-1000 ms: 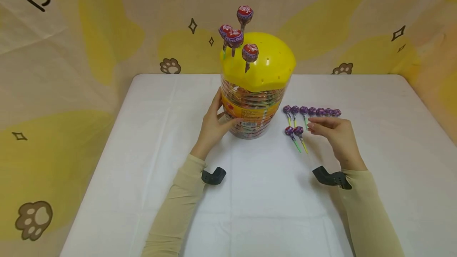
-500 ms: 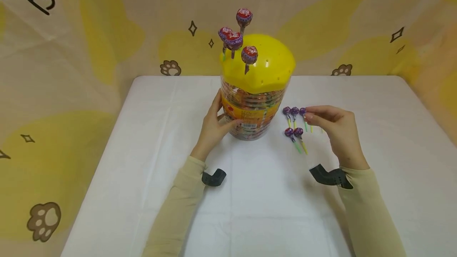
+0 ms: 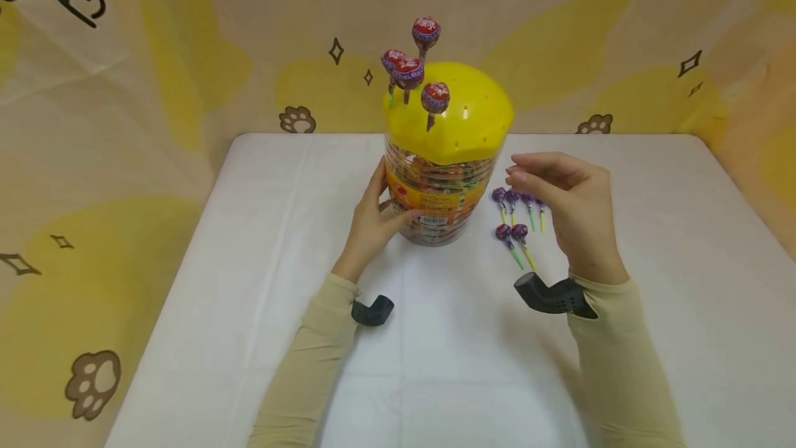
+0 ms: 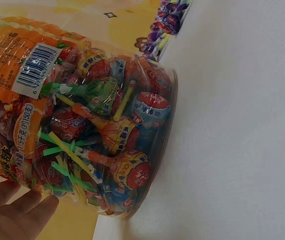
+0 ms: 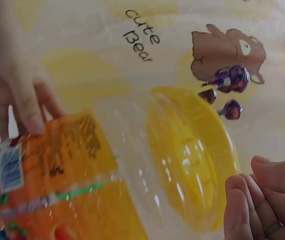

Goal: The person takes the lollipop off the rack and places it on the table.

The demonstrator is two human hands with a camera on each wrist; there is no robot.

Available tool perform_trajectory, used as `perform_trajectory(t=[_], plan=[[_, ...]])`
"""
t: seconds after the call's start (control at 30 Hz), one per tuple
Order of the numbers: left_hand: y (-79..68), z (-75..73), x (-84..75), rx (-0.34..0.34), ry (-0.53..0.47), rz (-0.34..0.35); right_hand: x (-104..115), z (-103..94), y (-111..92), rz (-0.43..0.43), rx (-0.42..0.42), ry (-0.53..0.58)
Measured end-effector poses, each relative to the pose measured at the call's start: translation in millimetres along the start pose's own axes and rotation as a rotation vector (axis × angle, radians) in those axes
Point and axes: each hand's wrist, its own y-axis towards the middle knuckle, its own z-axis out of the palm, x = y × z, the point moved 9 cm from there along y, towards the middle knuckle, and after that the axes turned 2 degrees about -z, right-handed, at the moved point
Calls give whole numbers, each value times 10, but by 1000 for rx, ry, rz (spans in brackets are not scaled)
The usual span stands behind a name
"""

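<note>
Right hand (image 3: 569,209) risen near jar (image 3: 444,196); backdrop (image 5: 97,70): "cute Bear"

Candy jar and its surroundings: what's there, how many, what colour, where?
Jar: 1, clear, orange label, on table
Jar lollipops: too many to count, mixed, inside
Lid: 1, yellow, atop jar
Lid lollipops: 4, red-purple, on lid
Table lollipops: 6 showing, purple, right of jar
Table: 1, white, below
Backdrop: 1, cream-yellow, behind
Wrist cameras: 2, black, on wrists
Sleeves: 2, beige, both arms
Left grip: 1, bare, holding jar
Right grip: 1, bare, right of jar
</note>
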Motion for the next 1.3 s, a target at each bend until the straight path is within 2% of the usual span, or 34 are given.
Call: perform_trajectory(t=[0.33,0.67,0.87,1.3], plan=[[24,-20,12,-3,-3,-19,165,323,104,-74,27,-31],[34,-30,8,-9,4,-37,234,549,190,-81,45,-114],[18,-44,28,-4,-7,-49,260,698,231,-105,65,-116],[-9,3,38,4,2,-68,367,899,278,-276,95,-239]])
